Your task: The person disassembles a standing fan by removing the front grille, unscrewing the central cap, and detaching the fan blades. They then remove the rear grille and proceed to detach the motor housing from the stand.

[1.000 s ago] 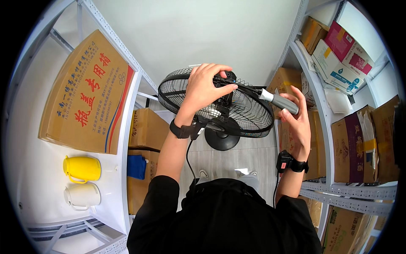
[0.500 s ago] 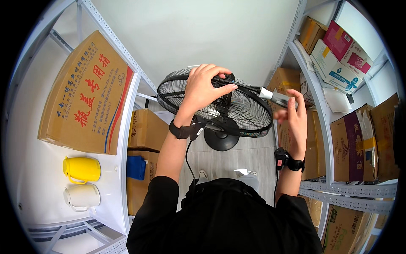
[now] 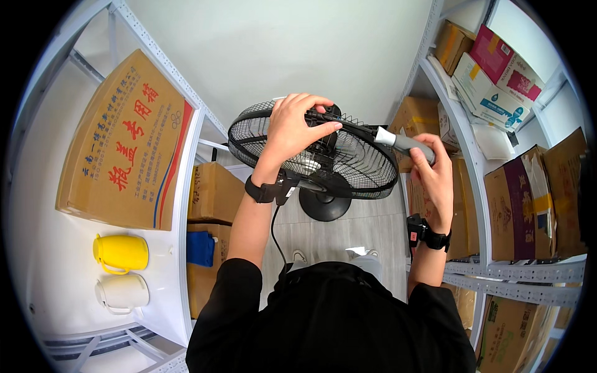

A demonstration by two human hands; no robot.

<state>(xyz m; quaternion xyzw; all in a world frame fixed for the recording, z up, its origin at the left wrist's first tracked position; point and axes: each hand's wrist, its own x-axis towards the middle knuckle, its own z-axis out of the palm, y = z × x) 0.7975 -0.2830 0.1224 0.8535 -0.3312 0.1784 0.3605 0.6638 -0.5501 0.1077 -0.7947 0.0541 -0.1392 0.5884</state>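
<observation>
A black fan [image 3: 249, 142] with a wire cage stands before me on its round base. My left hand [image 3: 293, 129] lies over the top of the fan, with thumb and fingers bent round a dark part there. That part is mostly hidden by the hand. My right hand [image 3: 436, 180] holds the grey handle of a screwdriver [image 3: 401, 144] between thumb and fingers. The tool lies aslant over the right side of the cage, its shaft pointing toward the left hand. Where its tip ends I cannot make out.
On the left shelf are a large cardboard box [image 3: 124, 143], a yellow jug [image 3: 127, 250] and a white jug [image 3: 127, 292]. Below it stand stacked boxes [image 3: 217, 193] with a blue cloth [image 3: 200, 248]. Cartons [image 3: 516, 205] fill the right shelf. A pale wall [image 3: 286, 43] closes the far end.
My right fingers have shifted on the screwdriver handle, closing round its end where they were spread wider before. The left hand stays in place on the fan. The view has shifted slightly.
</observation>
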